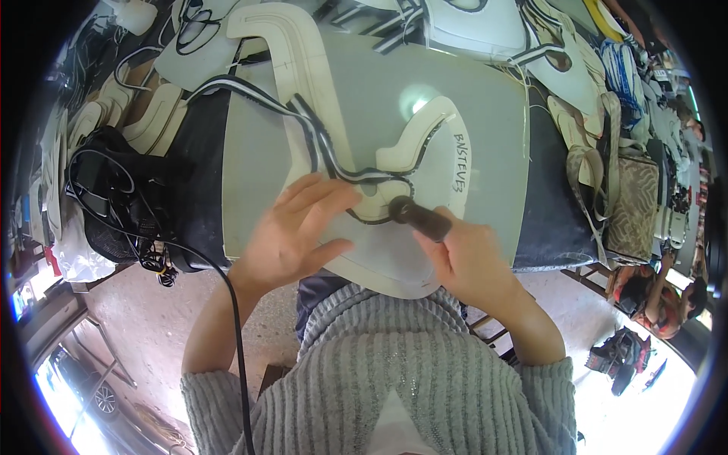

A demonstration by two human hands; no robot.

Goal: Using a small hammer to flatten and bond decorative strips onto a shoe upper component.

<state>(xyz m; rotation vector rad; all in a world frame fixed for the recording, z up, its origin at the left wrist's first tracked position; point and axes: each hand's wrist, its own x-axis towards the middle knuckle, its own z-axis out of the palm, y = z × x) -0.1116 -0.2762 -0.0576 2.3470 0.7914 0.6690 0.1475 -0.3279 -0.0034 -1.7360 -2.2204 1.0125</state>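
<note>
A cream hook-shaped template [299, 68] lies on the grey board before me, its lower part curving under my hands. A black-and-white striped ribbon [322, 144] runs loosely over it, and dark edging follows the template's inner curve. My left hand [307, 224] rests on the template's left side with fingers apart, its fingertips beside the ribbon. My right hand [474, 258] grips a dark tool [426, 220] with a thick handle and a round black end. That end stands on or just over the ribbon at the curve; I cannot tell whether it touches.
A grey board [497, 174] lies on the dark table. Black cables and a black bag [114, 182] lie at the left, near stacked cream templates [155, 121]. More templates and striped ribbons [531, 53] crowd the back. A patterned box [633, 205] stands at the right.
</note>
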